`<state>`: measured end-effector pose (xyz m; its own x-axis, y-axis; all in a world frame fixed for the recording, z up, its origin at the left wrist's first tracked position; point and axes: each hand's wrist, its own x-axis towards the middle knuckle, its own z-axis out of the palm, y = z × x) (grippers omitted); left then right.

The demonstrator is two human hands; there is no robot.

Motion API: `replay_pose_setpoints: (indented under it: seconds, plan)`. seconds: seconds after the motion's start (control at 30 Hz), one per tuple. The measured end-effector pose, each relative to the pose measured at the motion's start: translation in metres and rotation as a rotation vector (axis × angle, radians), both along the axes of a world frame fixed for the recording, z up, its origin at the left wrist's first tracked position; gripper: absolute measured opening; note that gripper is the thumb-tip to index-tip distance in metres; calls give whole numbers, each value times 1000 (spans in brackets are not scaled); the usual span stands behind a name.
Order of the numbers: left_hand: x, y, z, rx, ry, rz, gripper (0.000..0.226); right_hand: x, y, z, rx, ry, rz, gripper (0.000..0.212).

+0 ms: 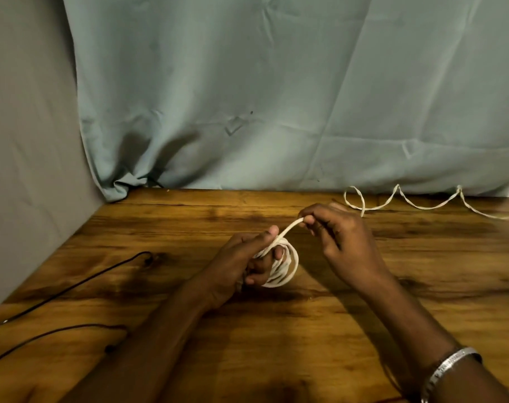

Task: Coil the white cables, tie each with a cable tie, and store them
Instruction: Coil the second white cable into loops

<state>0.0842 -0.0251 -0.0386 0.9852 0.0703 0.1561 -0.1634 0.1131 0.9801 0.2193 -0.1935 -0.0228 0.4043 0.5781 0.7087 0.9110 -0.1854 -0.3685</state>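
White cable [279, 266], thin, soft and light by the look of it, sits wound in a small coil around your left hand [241, 263], whose fingers curl through the loops. Your right hand [337, 237] pinches the loose strand just above. Slack trails in kinks across the wooden table [189, 286] toward the curtain [276, 97]. Keep your hold close to the coil; it may spring loose.

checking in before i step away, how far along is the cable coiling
Done: several loops of white cable sit wound as a coil held in the left hand. In hand: the right hand pinches the cable and feeds the next turn. Left: a loose length lies snaking along the table's far edge; no tie or storage is visible.
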Motion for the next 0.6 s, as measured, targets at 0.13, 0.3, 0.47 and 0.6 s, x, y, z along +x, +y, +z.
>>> replay_pose_setpoints:
  seconds: [0.13, 0.3, 0.47, 0.6]
  plan:
    - [-3, 2, -1, -26, -94, 62, 36, -11, 13, -11, -6, 335, 103, 19]
    - [-6, 12, 0, -242, -81, 135, 33, -42, 34, -21, 62, 773, 277, 29]
    - [-3, 14, -2, -395, -29, 189, 32, -52, 36, -17, 140, 1281, 405, 29]
    - [3, 8, -1, -411, 39, 300, 32, -52, 32, -13, -4, 1277, 416, 36]
